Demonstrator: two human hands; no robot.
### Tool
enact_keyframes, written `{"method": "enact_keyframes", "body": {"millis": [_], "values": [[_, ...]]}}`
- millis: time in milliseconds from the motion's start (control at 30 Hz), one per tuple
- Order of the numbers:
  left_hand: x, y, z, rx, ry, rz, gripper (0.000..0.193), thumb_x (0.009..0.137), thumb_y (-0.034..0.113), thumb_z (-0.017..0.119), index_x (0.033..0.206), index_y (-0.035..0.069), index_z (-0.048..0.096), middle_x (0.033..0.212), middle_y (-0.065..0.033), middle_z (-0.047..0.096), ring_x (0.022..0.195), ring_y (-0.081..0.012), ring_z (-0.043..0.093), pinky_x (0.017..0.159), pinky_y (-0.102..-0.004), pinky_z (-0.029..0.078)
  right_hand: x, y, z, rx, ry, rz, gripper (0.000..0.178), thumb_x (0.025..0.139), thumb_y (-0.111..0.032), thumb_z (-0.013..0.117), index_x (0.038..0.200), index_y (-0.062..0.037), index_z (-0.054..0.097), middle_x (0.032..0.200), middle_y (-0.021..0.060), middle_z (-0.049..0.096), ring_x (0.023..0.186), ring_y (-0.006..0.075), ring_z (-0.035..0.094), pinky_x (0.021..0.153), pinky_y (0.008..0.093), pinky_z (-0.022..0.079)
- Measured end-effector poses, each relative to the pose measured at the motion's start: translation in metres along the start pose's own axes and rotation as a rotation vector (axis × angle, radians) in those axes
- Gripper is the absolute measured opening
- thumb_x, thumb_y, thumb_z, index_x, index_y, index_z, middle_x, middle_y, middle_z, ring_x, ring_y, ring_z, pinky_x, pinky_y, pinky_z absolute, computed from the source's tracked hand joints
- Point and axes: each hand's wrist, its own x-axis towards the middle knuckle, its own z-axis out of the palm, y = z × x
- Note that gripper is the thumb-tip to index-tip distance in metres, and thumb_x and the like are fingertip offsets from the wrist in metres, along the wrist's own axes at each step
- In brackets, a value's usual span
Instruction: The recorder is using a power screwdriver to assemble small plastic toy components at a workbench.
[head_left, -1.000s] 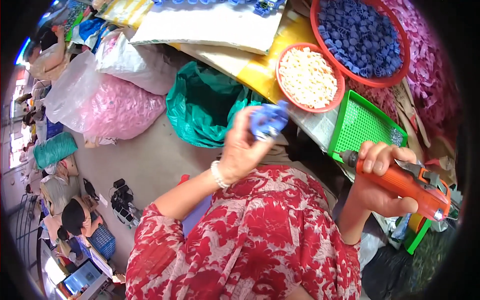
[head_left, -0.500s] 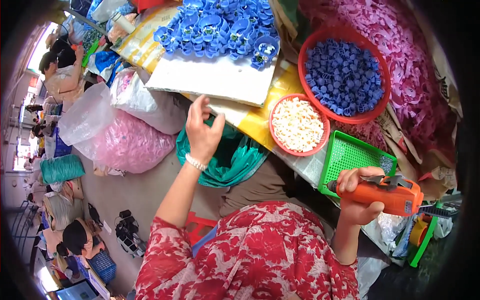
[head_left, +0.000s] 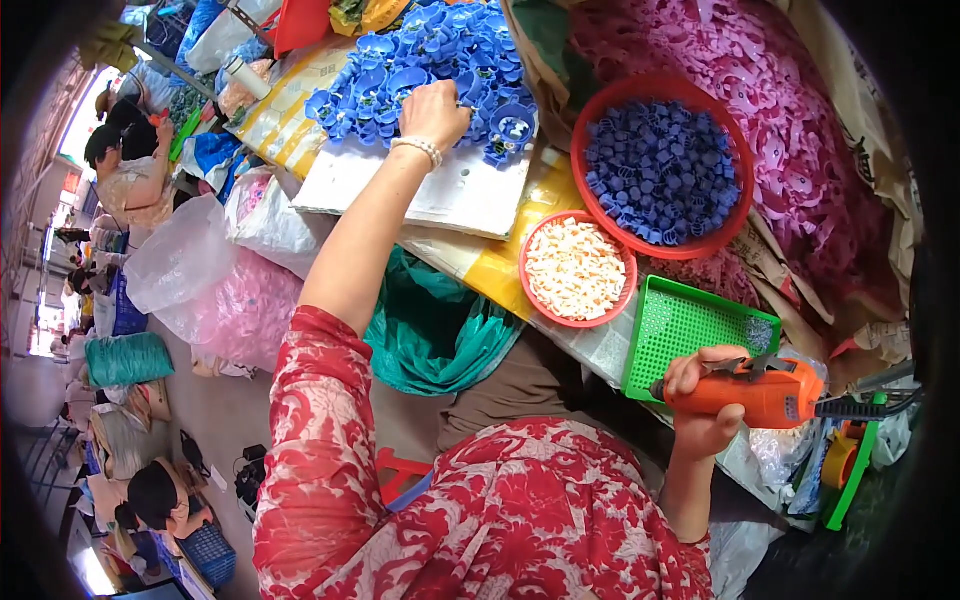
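My left hand, a beaded bracelet at its wrist, reaches into a heap of blue artificial flowers on a white board. Its fingers are curled down among the petals, and whatever is between the fingertips is hidden. An orange corded power tool with a black lever on top lies in my right hand, its dark tip pointing left. The right fingers are wrapped round its body, over the near edge of a green perforated tray.
A large red basket holds dark blue plastic pieces; a smaller one has white-and-orange pieces. Pink petals are heaped at far right. A green plastic bag hangs open below the table. Pink-filled sacks stand left, with other people beyond.
My left hand has moved up and away from me, from the board's near edge into the blue flowers, its fingers now curled. The right hand keeps its hold on the orange tool.
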Motion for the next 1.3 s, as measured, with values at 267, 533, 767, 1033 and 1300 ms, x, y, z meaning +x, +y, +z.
{"method": "enact_keyframes", "body": {"millis": [267, 533, 767, 1033, 1300], "values": [[-0.008, 0.008, -0.009, 0.024, 0.249, -0.032, 0.020, 0.071, 0.021, 0.061, 0.085, 0.007, 0.063, 0.081, -0.0135, 0.063, 0.078, -0.0296, 0.061, 0.070, -0.0398, 0.049, -0.001, -0.001, -0.008, -0.004, 0.024, 0.023, 0.069, 0.075, -0.062, 0.059, 0.105, -0.0017, 0.043, 0.069, 0.0050, 0.051, 0.058, 0.0157, 0.048, 0.061, 0.0301, 0.041], [-0.049, 0.011, -0.030, -0.635, 0.310, 0.031, 0.014, 0.072, 0.010, 0.066, 0.083, 0.003, 0.062, 0.073, -0.0057, 0.062, 0.060, -0.0110, 0.057, 0.057, -0.0248, 0.047, 0.002, 0.002, -0.010, -0.027, 0.025, 0.069, 0.071, 0.074, -0.062, 0.059, 0.106, -0.0019, 0.042, 0.071, 0.0049, 0.051, 0.060, 0.0156, 0.048, 0.063, 0.0299, 0.040], [-0.129, 0.043, -0.036, -0.989, 0.161, -0.139, 0.046, 0.072, -0.002, 0.067, 0.114, 0.001, 0.048, 0.101, -0.0072, 0.050, 0.076, -0.0092, 0.056, 0.064, -0.0213, 0.052, 0.016, 0.000, -0.012, -0.045, -0.002, 0.051, 0.072, 0.075, -0.062, 0.057, 0.108, 0.0007, 0.045, 0.073, 0.0052, 0.052, 0.063, 0.0155, 0.049, 0.063, 0.0296, 0.040], [-0.176, 0.057, -0.027, -0.842, 0.228, -0.006, 0.052, 0.067, -0.001, 0.068, 0.117, -0.002, 0.053, 0.093, -0.0076, 0.056, 0.074, -0.0113, 0.055, 0.064, -0.0218, 0.051, 0.012, 0.004, -0.012, -0.103, -0.001, 0.020, 0.074, 0.076, -0.066, 0.053, 0.109, 0.0004, 0.046, 0.072, 0.0046, 0.051, 0.064, 0.0156, 0.048, 0.067, 0.0323, 0.040], [-0.205, 0.069, -0.038, -1.412, -0.222, -0.276, 0.045, 0.070, -0.005, 0.068, 0.113, -0.001, 0.054, 0.097, -0.0016, 0.058, 0.083, -0.0071, 0.056, 0.070, -0.0206, 0.050, 0.010, 0.003, -0.015, -0.087, -0.004, 0.033, 0.075, 0.076, -0.066, 0.052, 0.110, 0.0006, 0.047, 0.074, 0.0045, 0.051, 0.065, 0.0157, 0.047, 0.068, 0.0323, 0.038]]}}
